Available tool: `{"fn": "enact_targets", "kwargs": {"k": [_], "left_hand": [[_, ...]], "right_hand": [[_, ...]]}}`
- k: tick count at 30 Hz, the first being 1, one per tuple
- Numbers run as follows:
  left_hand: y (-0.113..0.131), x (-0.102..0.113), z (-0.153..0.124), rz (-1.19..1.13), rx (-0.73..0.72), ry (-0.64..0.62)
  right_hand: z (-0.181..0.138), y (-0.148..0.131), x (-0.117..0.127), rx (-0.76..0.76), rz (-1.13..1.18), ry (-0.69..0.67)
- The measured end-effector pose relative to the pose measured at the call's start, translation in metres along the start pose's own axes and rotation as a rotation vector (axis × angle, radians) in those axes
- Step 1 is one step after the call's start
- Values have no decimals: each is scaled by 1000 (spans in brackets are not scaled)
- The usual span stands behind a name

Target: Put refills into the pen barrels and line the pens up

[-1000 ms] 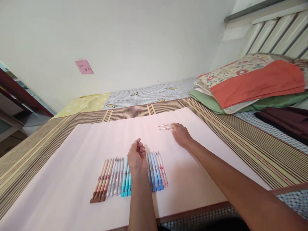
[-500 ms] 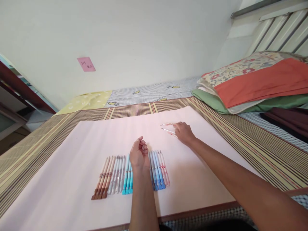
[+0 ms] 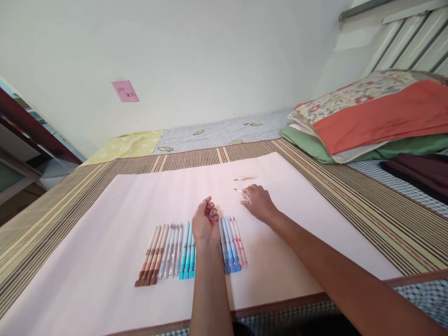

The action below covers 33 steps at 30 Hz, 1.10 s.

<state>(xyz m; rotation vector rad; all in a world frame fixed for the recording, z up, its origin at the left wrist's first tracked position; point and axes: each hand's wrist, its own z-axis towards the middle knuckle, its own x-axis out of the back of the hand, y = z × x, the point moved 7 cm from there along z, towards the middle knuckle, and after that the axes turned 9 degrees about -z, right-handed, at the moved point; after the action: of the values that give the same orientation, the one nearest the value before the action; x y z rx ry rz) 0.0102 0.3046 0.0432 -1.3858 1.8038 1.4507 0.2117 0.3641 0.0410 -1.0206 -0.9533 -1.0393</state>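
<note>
Dark-tipped pen (image 3: 241,191), head view: beyond the pen row (image 3: 188,249), near its right end, apparently pinched narrowly between right hand (image 3: 258,201) thumb and fingers. Second pen (image 3: 245,178) lies farther beyond the row. Left hand (image 3: 206,224), loosely curled over the row, shows no object. Judged step: pick-up; calls for secure barrel contact. Obscured: pinched pen's rear, part of the row; lift cannot be told

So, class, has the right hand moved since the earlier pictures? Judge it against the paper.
Yes. Measured from the far right corner of the paper, the right hand has come nearer the person and slightly left.
</note>
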Motion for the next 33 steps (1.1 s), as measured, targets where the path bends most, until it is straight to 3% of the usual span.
{"fn": "enact_targets", "kwargs": {"k": [8, 14, 21, 28, 33], "left_hand": [[-3, 0, 2, 3, 20, -3], [-6, -2, 0, 10, 33, -4], [-13, -1, 0, 39, 39, -8], [-22, -1, 1, 69, 56, -18], [-30, -3, -2, 96, 71, -20]], "right_hand": [[-1, 22, 4, -18, 41, -8], [-32, 28, 11, 45, 186, -53], [-55, 46, 16, -57, 318, -34], [-53, 55, 19, -195, 172, -5], [-54, 60, 23, -274, 236, -34]]}}
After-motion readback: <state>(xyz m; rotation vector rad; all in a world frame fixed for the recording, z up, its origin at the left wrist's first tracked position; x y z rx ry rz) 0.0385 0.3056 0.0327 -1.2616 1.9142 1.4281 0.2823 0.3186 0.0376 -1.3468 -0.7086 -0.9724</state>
